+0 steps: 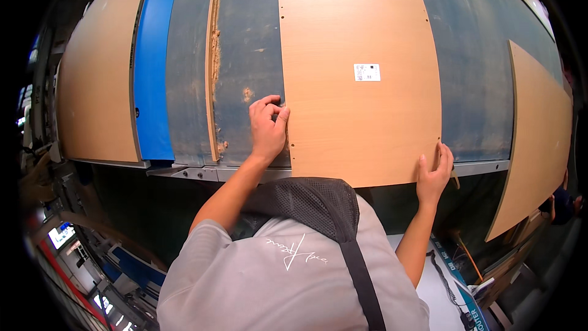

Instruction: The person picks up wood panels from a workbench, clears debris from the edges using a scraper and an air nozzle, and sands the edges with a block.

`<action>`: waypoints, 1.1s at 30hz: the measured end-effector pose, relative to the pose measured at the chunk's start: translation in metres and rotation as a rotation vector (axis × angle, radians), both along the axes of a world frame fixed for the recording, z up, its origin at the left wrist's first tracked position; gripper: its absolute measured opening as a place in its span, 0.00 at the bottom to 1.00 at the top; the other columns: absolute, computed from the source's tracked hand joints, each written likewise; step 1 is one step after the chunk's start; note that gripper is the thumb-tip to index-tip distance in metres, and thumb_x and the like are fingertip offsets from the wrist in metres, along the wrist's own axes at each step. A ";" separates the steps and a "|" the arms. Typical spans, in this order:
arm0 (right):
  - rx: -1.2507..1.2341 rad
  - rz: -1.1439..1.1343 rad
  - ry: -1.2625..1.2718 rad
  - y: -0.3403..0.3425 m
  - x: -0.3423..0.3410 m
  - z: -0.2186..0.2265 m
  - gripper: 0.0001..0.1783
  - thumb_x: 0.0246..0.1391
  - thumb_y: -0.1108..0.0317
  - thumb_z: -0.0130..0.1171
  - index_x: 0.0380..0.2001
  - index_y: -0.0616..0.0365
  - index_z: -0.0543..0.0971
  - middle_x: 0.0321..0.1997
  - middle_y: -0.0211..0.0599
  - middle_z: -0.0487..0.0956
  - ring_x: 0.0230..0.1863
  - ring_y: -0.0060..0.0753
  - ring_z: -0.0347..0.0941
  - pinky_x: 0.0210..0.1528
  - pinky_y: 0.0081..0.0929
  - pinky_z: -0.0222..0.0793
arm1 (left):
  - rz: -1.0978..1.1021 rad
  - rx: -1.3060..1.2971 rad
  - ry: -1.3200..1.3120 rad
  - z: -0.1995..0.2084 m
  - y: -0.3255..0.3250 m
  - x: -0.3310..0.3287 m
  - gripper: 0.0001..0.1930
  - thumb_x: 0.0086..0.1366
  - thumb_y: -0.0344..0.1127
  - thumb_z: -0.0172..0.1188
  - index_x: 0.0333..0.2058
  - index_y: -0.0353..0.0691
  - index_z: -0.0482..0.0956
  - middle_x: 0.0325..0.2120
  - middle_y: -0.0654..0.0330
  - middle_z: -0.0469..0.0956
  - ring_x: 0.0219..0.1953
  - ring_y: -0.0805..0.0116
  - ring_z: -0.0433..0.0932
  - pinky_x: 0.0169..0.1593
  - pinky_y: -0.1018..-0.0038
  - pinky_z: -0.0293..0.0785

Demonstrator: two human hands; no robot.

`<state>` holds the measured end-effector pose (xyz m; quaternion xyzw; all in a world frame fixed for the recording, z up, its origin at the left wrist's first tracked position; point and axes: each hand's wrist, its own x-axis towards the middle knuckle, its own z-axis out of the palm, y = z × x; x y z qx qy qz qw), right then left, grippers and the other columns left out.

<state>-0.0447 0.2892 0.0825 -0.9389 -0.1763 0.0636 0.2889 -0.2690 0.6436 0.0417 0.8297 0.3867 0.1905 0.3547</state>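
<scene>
A light wood-grain panel [361, 110] lies flat in front of me, its near end jutting over the table's front edge. It has small dark holes near its corners and a white printed label [367, 72] on its face. Along the panel's left edge, my left hand [268, 125] is closed with bent fingers, the thumb against the edge. At the near right corner my right hand [435, 168] grips the panel, thumb on the top face and fingers along the side. Together the two hands hold it from both sides.
The dark worktable [478, 104] has scuffs and sawdust. Left of me stand a narrow wood strip [211, 67], a blue strip [156, 67] and a large wood panel [101, 79]. Another panel [536, 129] overhangs at right. A metal rail [208, 174] runs along the front.
</scene>
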 end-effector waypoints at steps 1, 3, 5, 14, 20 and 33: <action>-0.010 -0.002 -0.023 0.001 -0.005 0.001 0.31 0.56 0.66 0.66 0.63 0.63 0.74 0.69 0.52 0.69 0.71 0.54 0.65 0.73 0.44 0.60 | -0.007 -0.003 0.011 0.000 0.000 -0.002 0.10 0.68 0.35 0.66 0.30 0.36 0.79 0.53 0.55 0.79 0.59 0.52 0.68 0.64 0.58 0.64; -0.030 -0.005 -0.068 0.009 -0.011 0.002 0.30 0.58 0.66 0.65 0.63 0.63 0.74 0.68 0.51 0.71 0.71 0.53 0.66 0.74 0.43 0.59 | -0.105 0.040 0.002 0.000 0.010 -0.004 0.10 0.68 0.35 0.66 0.30 0.36 0.78 0.53 0.54 0.79 0.59 0.50 0.69 0.64 0.57 0.64; -0.034 -0.015 -0.096 0.009 -0.016 0.000 0.30 0.58 0.65 0.66 0.63 0.63 0.74 0.67 0.52 0.71 0.71 0.54 0.66 0.74 0.43 0.58 | -0.221 0.133 -0.008 -0.001 0.020 -0.005 0.10 0.67 0.34 0.66 0.29 0.35 0.77 0.49 0.53 0.80 0.55 0.49 0.71 0.60 0.58 0.66; -0.094 -0.255 0.016 -0.002 -0.020 -0.016 0.35 0.61 0.54 0.66 0.65 0.64 0.72 0.66 0.53 0.73 0.68 0.54 0.69 0.70 0.42 0.63 | -0.220 -0.358 0.437 0.031 0.038 -0.010 0.26 0.73 0.55 0.57 0.32 0.33 0.82 0.27 0.49 0.83 0.35 0.49 0.83 0.42 0.57 0.76; -0.229 -0.257 0.228 0.012 0.013 0.015 0.41 0.64 0.39 0.60 0.63 0.66 0.68 0.54 0.70 0.79 0.59 0.72 0.75 0.60 0.53 0.69 | -0.360 -0.354 0.558 0.017 0.012 -0.001 0.31 0.75 0.61 0.51 0.32 0.33 0.83 0.26 0.46 0.83 0.36 0.45 0.85 0.42 0.54 0.77; -0.325 -0.163 0.326 0.001 -0.026 0.025 0.43 0.68 0.29 0.42 0.47 0.65 0.78 0.44 0.60 0.85 0.51 0.63 0.81 0.53 0.56 0.75 | -0.292 -0.130 0.356 -0.018 0.034 -0.039 0.28 0.76 0.50 0.56 0.26 0.26 0.74 0.20 0.42 0.73 0.22 0.48 0.71 0.31 0.54 0.65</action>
